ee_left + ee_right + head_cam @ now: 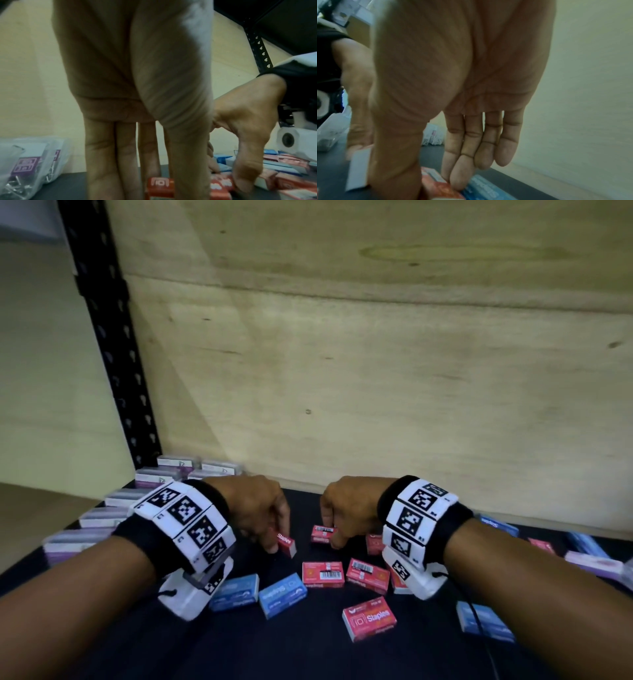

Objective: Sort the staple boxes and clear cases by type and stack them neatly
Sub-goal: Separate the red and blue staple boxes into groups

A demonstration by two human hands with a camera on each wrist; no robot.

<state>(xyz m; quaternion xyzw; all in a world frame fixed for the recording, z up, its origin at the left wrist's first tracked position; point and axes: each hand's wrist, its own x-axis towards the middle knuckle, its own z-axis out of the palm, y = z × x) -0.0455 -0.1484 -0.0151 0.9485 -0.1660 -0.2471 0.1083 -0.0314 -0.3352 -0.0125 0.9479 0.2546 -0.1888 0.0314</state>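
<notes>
My left hand [278, 537] pinches a red staple box [286, 543], tilted on edge just above the dark table [308, 655]. In the left wrist view that red box [160, 187] sits between thumb and straight fingers [109, 162]. My right hand [330, 534] pinches a second red staple box [321, 534] lying on the table; thumb and index hold this box [441, 186] beside a blue box [482, 189]. More red boxes [322, 574] [369, 618] and blue boxes [282, 595] [234, 592] lie scattered in front. Clear cases [102, 517] stand in rows at the left.
A plywood back wall [376, 371] closes the shelf behind the hands, with a black perforated upright [113, 354] at the left. Further blue boxes [484, 623] and a clear case [594, 563] lie at the right. A thin cable [479, 631] crosses the near right.
</notes>
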